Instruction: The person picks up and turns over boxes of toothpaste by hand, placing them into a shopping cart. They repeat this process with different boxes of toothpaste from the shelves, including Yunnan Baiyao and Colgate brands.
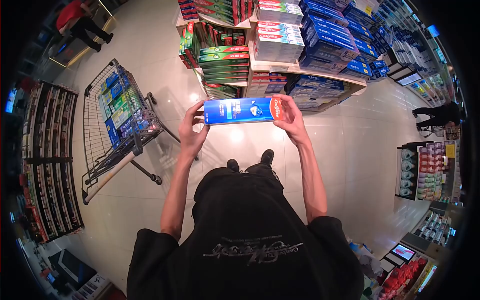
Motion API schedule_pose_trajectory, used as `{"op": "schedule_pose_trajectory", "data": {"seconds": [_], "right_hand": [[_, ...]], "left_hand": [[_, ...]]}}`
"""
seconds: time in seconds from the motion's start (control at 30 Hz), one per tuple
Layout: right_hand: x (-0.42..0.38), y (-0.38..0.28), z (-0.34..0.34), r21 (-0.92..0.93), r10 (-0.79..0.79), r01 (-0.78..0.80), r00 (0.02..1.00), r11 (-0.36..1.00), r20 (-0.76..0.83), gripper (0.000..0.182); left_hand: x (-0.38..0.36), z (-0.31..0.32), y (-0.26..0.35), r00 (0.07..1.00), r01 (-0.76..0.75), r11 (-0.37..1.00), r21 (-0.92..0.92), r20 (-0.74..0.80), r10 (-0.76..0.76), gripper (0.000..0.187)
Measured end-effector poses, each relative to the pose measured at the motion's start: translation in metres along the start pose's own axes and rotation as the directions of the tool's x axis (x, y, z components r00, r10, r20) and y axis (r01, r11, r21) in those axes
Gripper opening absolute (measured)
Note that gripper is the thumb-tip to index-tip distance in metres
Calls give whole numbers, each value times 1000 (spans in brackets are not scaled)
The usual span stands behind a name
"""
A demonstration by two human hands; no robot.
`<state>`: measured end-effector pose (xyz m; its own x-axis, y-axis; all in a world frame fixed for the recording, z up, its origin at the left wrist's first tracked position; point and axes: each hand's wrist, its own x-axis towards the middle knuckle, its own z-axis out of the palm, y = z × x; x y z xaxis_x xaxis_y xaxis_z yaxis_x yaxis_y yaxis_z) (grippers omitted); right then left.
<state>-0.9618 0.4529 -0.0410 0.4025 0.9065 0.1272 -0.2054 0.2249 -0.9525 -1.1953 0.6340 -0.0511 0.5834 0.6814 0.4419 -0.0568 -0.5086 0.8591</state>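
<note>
A blue Colgate toothpaste box point(240, 110) with a red end is held level in front of me, between both hands. My left hand point(192, 129) grips its left end, fingers behind and thumb at the lower edge. At the red end, my right hand point(291, 120) is closed round the box in the same way. Just beyond it stands a display shelf point(260, 66) stacked with toothpaste boxes: green and red packs point(225, 62) on the left, white Colgate packs point(278, 42) in the middle, blue boxes point(327, 40) to the right.
To my left is a shopping cart point(117, 115) loaded with blue and green boxes. Product racks point(50, 160) line the far left; more shelves point(430, 170) stand at right. A person in red point(75, 22) is at upper left, another person in dark clothes point(437, 115) at right.
</note>
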Motion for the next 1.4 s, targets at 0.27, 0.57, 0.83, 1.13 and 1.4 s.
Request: {"op": "schedule_pose_trajectory", "data": {"seconds": [0.27, 0.57, 0.83, 1.13, 1.4], "right_hand": [[1, -4, 2, -5, -30, 30, 995, 1000, -94, 69], [18, 29, 4, 479, 96, -47, 992, 877, -79, 62], [27, 31, 13, 537, 76, -53, 997, 842, -21, 63], [45, 23, 1, 27, 143, -141, 986, 990, -90, 51], [47, -2, 7, 274, 194, -159, 975, 949, -104, 55]], "left_hand": [[-8, 1, 4, 986, -146, 978, 147, 101, 132, 63], [-61, 54, 43, 951, -130, 980, -152, 259, 167, 45], [-71, 69, 41, 937, -48, 992, -120, 339, 87, 50], [-64, 60, 42, 972, -89, 996, 19, 220, 83, 59], [-75, 59, 26, 983, -41, 998, 44, 181, 32, 60]]}}
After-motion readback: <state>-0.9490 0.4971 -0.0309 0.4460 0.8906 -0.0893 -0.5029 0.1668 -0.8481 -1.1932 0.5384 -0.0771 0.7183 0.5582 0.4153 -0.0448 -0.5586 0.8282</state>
